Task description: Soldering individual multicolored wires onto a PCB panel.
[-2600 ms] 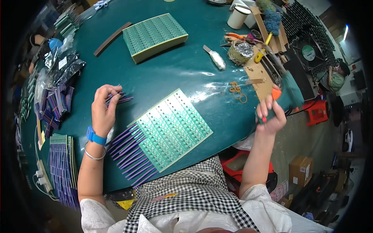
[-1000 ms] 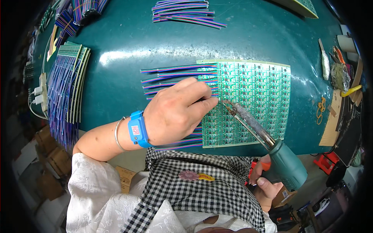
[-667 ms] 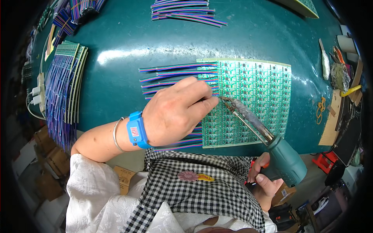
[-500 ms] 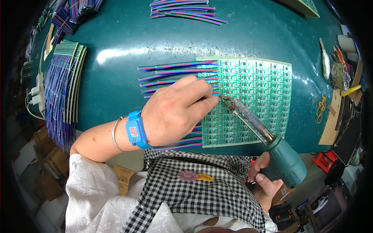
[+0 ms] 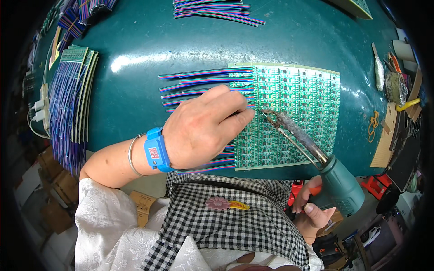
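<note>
A green circuit board panel [image 5: 294,117] lies on the bench, with blue, red and black ribbon wires [image 5: 190,81] along its left part. My left hand [image 5: 205,126] is closed over these wires, thumb and fingertips pinched on a ribbon wire that the hand mostly hides. Gripped by its handle in my right hand [image 5: 312,217] is a green soldering gun [image 5: 341,185]. Its dark, crusted barrel slants up-left over the panel, with a thin metal tube alongside. The tip is at the panel just right of my left fingertips.
On the left stands a stack of wired panels [image 5: 72,99] beside white plugs [image 5: 41,108]. Loose ribbon wires [image 5: 212,9] lie at the far side. To the right are rubber bands [image 5: 373,126], a cardboard strip [image 5: 384,140] and tools. A red stool [image 5: 375,187] stands below the bench.
The soldering gun and my right hand have shifted slightly right, and the tip has moved a little right from my left fingertips. My left hand keeps its pinch in nearly the same place.
</note>
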Tool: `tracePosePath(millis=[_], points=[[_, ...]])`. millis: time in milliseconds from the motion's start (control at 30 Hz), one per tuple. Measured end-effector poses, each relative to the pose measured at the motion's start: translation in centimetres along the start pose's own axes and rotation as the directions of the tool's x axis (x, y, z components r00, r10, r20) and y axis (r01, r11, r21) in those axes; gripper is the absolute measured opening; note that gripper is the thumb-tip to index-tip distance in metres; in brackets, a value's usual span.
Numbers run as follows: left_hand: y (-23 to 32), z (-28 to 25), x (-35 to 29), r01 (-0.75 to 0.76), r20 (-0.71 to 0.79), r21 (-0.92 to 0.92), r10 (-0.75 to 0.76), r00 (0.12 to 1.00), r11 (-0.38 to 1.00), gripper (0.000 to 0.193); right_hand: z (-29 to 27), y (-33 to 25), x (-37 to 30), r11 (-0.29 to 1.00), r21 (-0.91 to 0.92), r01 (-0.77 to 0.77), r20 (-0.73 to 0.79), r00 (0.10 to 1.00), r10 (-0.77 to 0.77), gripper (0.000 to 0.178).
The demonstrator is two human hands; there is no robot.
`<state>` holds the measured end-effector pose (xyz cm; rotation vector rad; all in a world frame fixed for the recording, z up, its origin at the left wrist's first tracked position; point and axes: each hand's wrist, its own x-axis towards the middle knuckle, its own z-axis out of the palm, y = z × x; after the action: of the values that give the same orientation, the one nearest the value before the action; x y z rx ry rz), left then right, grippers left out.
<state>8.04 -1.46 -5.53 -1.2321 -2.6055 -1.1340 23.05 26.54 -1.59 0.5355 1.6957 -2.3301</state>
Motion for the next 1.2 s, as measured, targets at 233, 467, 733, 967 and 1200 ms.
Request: tracePosePath(millis=[233,467,733,967,1200], points=[[-0.5,0.2,0.0,-0.018,-0.029,-0.024,0.018,0.999,1.0,0.031,0.5,0.1,-0.1,1.0,-0.001,-0.03,-0.06,0.998,0.03,0.046],[-0.5,0.3,-0.1,-0.015,-0.016,-0.018,0.014,1.0,1.0,0.03,0.1,0.8,-0.2,0.999,-0.007,-0.033,-0.054,0.998,0.033,0.04],[-0.3,0.1,0.0,-0.024,-0.007,-0.006,0.024,1.0,1.0,0.03,0.2,0.9,-0.4,0.998,-0.06,-0.018,-0.049,0.999,0.015,0.037],[-0.2,0.1,-0.1,-0.023,-0.019,0.005,0.023,1.0,1.0,0.031,-0.6,0.6,-0.1,0.998,0.048,0.032,0.031,0.999,-0.034,0.048],[-0.1,0.1,-0.1,-0.038,-0.009,0.03,0.038,0.999,0.999,0.032,-0.8,0.0,-0.3,1.0,0.019,0.021,0.063,0.998,-0.022,0.051]])
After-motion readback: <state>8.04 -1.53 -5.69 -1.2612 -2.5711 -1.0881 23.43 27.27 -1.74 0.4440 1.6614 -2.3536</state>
